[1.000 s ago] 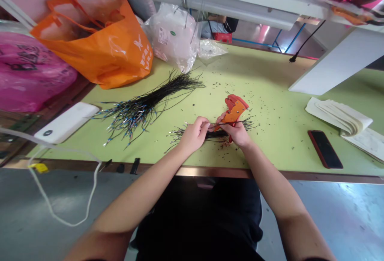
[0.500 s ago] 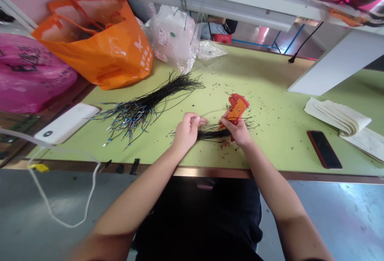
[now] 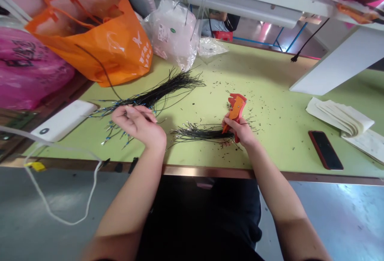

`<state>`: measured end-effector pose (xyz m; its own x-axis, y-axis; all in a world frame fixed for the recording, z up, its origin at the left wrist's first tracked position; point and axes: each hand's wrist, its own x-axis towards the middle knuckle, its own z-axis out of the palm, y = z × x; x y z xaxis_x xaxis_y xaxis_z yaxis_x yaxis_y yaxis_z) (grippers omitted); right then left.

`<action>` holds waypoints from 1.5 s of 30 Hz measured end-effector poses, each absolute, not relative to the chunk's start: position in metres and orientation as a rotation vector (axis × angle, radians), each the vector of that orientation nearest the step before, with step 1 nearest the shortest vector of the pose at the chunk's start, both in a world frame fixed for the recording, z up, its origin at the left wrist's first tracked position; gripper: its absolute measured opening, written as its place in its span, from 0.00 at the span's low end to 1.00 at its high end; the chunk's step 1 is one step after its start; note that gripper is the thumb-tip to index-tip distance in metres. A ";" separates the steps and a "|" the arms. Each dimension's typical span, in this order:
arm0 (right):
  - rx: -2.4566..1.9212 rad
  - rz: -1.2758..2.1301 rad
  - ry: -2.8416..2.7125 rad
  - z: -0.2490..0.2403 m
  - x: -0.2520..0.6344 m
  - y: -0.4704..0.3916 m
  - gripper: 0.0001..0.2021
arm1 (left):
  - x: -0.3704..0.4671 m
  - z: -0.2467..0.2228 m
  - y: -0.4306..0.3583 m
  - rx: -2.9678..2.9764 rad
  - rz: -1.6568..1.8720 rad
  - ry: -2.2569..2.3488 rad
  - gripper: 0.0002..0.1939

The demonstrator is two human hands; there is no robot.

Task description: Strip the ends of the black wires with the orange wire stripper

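Observation:
Pinched fingers of my left hand [image 3: 136, 123] hold a black wire [image 3: 103, 69], which arcs up in front of the orange bag. This hand is over the blue-tipped ends of a large bundle of black wires [image 3: 162, 93]. My right hand [image 3: 240, 129] is wrapped round the handles of an orange-red hand tool [image 3: 237, 107], its head pointing up and away. Under the tool's handles lies a second, smaller bundle of black wires [image 3: 201, 134], with bare-looking tips toward the left.
Black scraps dot the green table [image 3: 270, 145]. Left are an orange bag [image 3: 120, 49], a pink bag [image 3: 33, 69] and a white device [image 3: 64, 121] with a cable. Right are a phone [image 3: 325, 150], folded cloth [image 3: 342, 117] and a white panel [image 3: 336, 61]. A person sits beyond.
My left hand has moved left from the smaller bundle to the larger one, with a wire now arcing up from it. My right hand still holds the tool, nearly in place.

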<state>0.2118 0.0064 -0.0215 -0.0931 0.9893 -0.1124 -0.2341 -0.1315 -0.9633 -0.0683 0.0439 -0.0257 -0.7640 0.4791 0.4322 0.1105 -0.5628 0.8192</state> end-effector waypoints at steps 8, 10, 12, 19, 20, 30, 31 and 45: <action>-0.751 1.160 -0.855 0.012 0.238 0.003 0.23 | -0.041 -0.034 0.027 1.337 2.319 1.186 0.23; -0.725 1.043 -0.803 0.018 0.246 0.003 0.21 | -0.040 -0.038 0.026 1.403 2.297 1.169 0.21; -0.708 0.986 -0.777 0.020 0.250 0.003 0.16 | -0.040 -0.043 0.026 1.475 2.262 1.161 0.19; -0.717 1.258 -1.040 -0.007 0.224 0.002 0.14 | -0.037 -0.038 0.012 2.063 1.356 1.465 0.11; -0.719 1.284 -1.061 -0.011 0.219 0.001 0.15 | -0.036 -0.033 0.010 2.119 1.187 1.529 0.12; -0.780 1.313 -0.996 -0.019 0.213 0.005 0.10 | -0.045 -0.013 0.014 2.416 0.817 1.612 0.19; -0.784 1.337 -0.992 -0.020 0.211 0.005 0.10 | -0.043 -0.009 0.013 2.443 0.832 1.598 0.19; -0.797 1.462 -0.979 -0.025 0.213 0.009 0.13 | 0.008 0.003 0.039 2.613 0.714 1.240 0.15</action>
<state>0.2127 0.0086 -0.0254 -0.1222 0.9912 0.0516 -0.4251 -0.0053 -0.9051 0.0077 0.0388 0.0031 0.5418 0.7639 0.3506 0.6865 -0.6429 0.3398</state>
